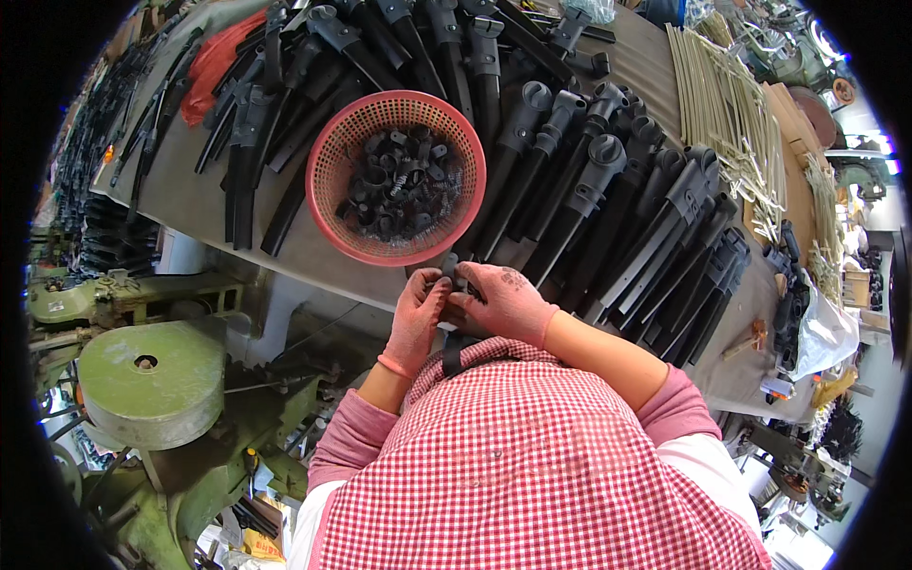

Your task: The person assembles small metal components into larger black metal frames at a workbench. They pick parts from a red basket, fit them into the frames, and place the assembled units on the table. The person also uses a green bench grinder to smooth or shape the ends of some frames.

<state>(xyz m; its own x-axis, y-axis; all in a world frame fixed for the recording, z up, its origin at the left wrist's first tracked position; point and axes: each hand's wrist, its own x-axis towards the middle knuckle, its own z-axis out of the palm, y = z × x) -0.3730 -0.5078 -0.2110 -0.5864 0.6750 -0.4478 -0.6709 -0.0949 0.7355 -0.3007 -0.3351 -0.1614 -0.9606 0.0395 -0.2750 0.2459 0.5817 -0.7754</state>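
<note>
A: Where are the hands?
B: Close together at the near edge of the tabletop (638,71), just in front of the person's checked apron (494,446). Both wear pinkish gloves.

A: What is the left hand (415,318) doing?
B: Its grip is pinched around a small dark part (450,263), thumb and fingertips drawn together. The part pokes up between the two hands, just below the basket's (399,255) near rim.

A: And the right hand (508,296)?
B: Its fingers are bent in toward the same part from the other side. I cannot tell whether that grip is clamped on it or only resting against it; the fingers hide the contact. There is a dark patch on the back of that glove.

A: What does the basket hold?
B: A heap of little black pieces (388,171), with some coiled metal springs (399,180) among them. The basket itself is round, pinkish red, with a perforated wall.

A: What lies about it?
B: Black tubes with rounded joint heads (581,198) fan out to the right, overlapping one another, and more lie beyond the basket and to its left. Pale thin rods (717,109) are bundled at the far right, and a red bag (214,71) sits at the far left.

A: Anything off the tabletop?
B: A green machine (152,370), at the person's left.
</note>
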